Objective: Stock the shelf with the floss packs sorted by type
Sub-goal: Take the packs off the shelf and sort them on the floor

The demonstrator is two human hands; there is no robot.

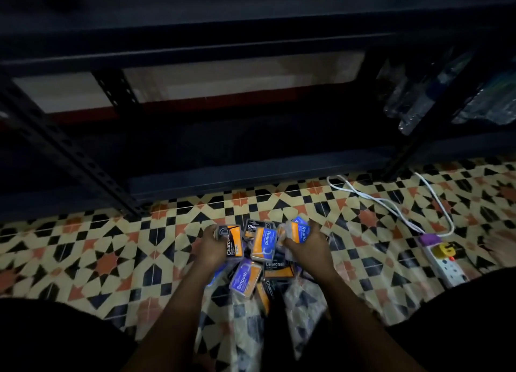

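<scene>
Floss packs [258, 262] lay heaped on the tiled floor [83, 260] before the dark shelf [251, 176], which I saw holding none. My left hand [213, 247] gripped a Charcoal pack [233, 241], my right hand [305, 246] a Round pack [297, 232]; sorting seemed barely begun.

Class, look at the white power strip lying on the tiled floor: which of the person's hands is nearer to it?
The right hand. It grips a Round floss pack with the power strip off to its right. The left hand, holding a Charcoal pack, is farther away, across the pile.
</scene>
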